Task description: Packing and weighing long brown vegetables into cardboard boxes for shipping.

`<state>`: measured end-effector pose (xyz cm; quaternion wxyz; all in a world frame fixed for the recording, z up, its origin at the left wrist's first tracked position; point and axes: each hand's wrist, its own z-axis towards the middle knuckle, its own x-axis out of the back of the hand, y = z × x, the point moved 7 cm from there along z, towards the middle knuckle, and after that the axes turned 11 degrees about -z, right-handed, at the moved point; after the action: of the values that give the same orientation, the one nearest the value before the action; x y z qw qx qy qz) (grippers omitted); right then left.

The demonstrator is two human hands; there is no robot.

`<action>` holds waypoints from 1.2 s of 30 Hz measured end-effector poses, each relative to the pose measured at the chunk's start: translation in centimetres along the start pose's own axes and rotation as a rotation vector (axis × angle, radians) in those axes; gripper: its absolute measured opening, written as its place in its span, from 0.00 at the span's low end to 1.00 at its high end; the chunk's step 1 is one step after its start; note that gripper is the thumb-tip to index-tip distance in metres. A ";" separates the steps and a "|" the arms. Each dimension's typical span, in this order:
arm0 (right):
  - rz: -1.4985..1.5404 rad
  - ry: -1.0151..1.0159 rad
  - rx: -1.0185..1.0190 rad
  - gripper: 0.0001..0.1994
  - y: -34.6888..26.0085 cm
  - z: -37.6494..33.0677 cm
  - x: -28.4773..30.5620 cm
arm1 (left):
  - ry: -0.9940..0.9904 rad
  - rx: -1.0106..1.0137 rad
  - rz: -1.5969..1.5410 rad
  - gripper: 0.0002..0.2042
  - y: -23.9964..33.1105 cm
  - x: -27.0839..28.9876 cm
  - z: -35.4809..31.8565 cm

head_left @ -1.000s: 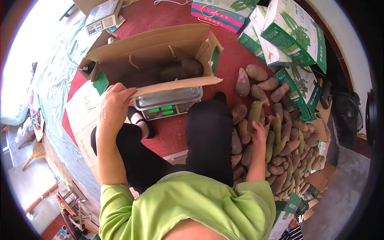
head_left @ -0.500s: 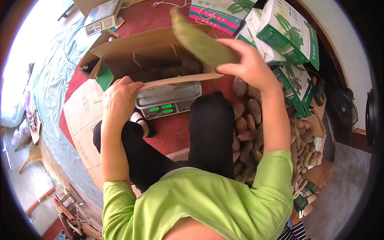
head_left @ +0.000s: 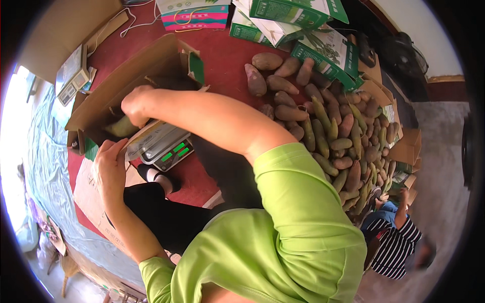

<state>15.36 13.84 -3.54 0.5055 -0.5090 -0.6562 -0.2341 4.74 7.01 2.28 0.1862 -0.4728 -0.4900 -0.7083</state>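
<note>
An open cardboard box [head_left: 161,56] with rope handles rests on a digital scale [head_left: 168,149] with green displays, in front of my legs. My left hand [head_left: 108,160] grips the near edge of the box at its left corner, thumb over the rim. My right hand [head_left: 135,105] reaches inside the box with its fingers curled down around the end of a long green vegetable [head_left: 121,126]. Part of this vegetable and the fingertips are hidden by the hand and the box wall. The rest of the box's contents lies in shadow.
At the right, a big heap of brown and green elongated vegetables [head_left: 343,136] covers the red floor. Green-and-white cartons [head_left: 326,53] stand behind it, beside a black fan [head_left: 401,53]. Another scale [head_left: 73,76] stands at far left. A person in a striped shirt [head_left: 391,242] is at lower right.
My right hand has brought the green vegetable from above the box's right side down into its left part. My left hand stays on the box edge. The view has swung to the right.
</note>
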 end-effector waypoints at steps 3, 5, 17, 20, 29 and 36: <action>-0.012 -0.035 0.001 0.21 -0.2 0.7 -0.7 | -0.009 -0.016 -0.061 0.10 0.2 -0.1 0.0; 0.099 0.062 0.020 0.23 -0.2 0.3 0.2 | -0.016 -0.021 -0.044 0.10 0.1 -0.2 0.1; 0.954 0.942 -0.479 0.14 22.9 -22.8 -8.2 | 0.000 -0.013 -0.093 0.09 -0.6 -0.2 0.1; 0.714 0.851 -0.886 0.15 29.9 -28.5 -20.8 | 0.004 -0.032 -0.103 0.09 0.0 -0.4 0.5; 0.102 0.044 -1.197 0.29 30.1 -32.1 -33.4 | 0.025 0.057 -0.049 0.09 -0.4 -0.1 0.4; -0.185 -0.003 -1.018 0.34 30.1 -29.4 -35.6 | 0.017 0.124 -0.080 0.11 0.6 -0.1 1.1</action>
<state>54.07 -14.48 -30.68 0.1700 -0.6306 -0.5024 -0.5666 5.78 7.64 2.60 0.1908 -0.4346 -0.5499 -0.6872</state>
